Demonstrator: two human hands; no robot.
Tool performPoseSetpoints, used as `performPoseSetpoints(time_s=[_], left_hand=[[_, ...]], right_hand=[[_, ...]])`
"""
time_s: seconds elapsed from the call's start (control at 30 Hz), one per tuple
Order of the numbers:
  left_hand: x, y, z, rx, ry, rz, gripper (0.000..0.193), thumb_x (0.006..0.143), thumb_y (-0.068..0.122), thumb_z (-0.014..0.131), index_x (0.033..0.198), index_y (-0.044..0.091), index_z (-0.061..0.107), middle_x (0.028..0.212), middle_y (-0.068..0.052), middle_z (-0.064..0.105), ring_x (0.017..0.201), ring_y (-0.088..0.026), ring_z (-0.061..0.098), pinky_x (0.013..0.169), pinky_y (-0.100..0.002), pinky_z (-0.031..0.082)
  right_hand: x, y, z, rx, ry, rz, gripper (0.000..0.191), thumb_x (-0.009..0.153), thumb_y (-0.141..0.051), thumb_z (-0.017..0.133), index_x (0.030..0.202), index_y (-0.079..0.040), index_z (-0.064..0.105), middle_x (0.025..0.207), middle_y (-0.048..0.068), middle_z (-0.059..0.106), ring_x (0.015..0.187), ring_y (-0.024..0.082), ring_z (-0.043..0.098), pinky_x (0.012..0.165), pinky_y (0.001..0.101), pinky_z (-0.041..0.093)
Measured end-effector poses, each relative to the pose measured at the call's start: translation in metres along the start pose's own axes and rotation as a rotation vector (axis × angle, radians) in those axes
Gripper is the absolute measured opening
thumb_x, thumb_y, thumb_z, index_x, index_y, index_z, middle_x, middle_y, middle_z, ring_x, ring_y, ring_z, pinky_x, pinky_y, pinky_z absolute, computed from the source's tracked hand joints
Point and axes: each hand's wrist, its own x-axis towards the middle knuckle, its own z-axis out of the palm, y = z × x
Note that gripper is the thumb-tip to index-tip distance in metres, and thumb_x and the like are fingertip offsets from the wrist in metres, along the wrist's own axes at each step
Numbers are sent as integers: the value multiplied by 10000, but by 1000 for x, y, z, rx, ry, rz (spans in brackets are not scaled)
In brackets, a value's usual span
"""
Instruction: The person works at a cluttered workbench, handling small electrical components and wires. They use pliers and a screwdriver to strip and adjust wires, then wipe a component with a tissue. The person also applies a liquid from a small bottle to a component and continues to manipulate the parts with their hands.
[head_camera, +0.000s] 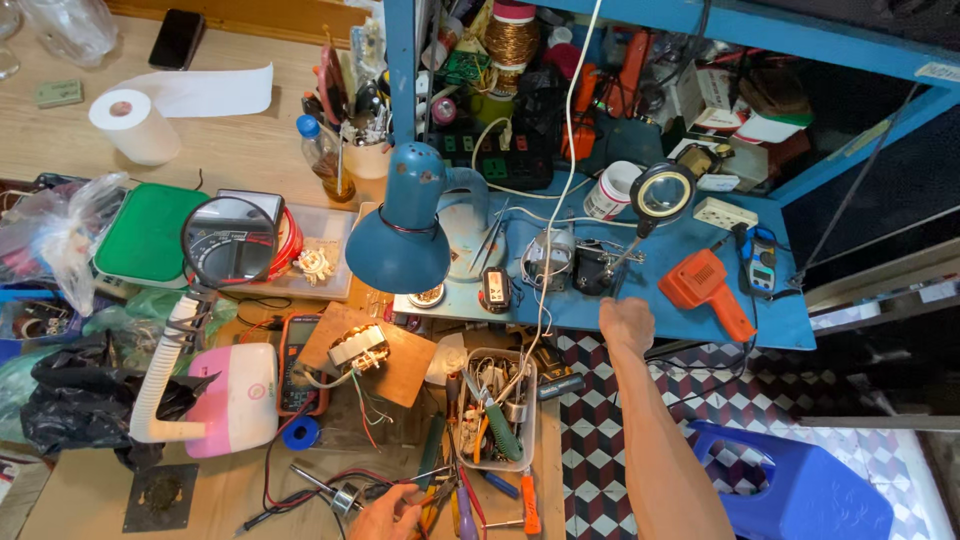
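Observation:
My right hand (627, 322) reaches forward to the near edge of the blue bench top (690, 320). It sits just below a small magnifier stand (662, 190) and a black clamp device (592, 268). Only the back of the hand shows, with the fingers curled out of sight. At the bottom edge my left hand (385, 515) is closed around a pair of pliers (437, 497) with coloured handles. A small metal cylinder (346, 497) with wires lies just to its left. A transformer (357, 348) rests on a brown board (405, 372) above that hand.
A blue desk lamp (405, 235) hangs over the middle. An orange soldering gun (708, 290), a tool tray (497, 405), a multimeter (300, 362), a pink-and-white lamp (235, 398), an analogue meter (230, 240) and a paper roll (135, 125) crowd the bench. A blue stool (800, 490) stands on the patterned floor.

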Motion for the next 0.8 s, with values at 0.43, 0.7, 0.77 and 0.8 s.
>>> performPoseSetpoints(time_s=[0.43, 0.7, 0.77, 0.8], left_hand=[[-35, 215, 2, -728, -404, 132, 523, 898, 396, 716, 1309, 77, 656, 1014, -53, 755, 724, -74, 656, 606, -245, 494], [-53, 258, -9, -854, -201, 176, 400, 948, 338, 673, 1093, -14, 795, 885, -63, 778, 609, -63, 556, 505, -215, 395], [-63, 264, 0, -939, -86, 231, 363, 929, 315, 672, 1072, 7, 800, 876, -60, 785, 627, -79, 563, 530, -217, 380], [-70, 266, 8, -949, -23, 189, 360, 929, 313, 669, 1063, 7, 800, 880, -58, 791, 677, -78, 604, 597, -217, 427]], right_hand=[[-216, 122, -44, 613, -891, 220, 222, 897, -217, 683, 994, -19, 704, 605, 19, 612, 484, 74, 486, 470, 232, 343], [-228, 136, -27, 344, -916, -265, 275, 922, -232, 729, 1121, -45, 699, 824, 28, 640, 765, 105, 630, 699, 285, 493], [-230, 122, -36, 351, -714, -663, 376, 892, -197, 767, 1214, -53, 636, 1018, 67, 682, 942, 178, 694, 793, 367, 535], [-234, 115, -40, 331, -734, -555, 377, 879, -207, 753, 1200, -64, 616, 987, 79, 689, 923, 203, 709, 792, 376, 550]])
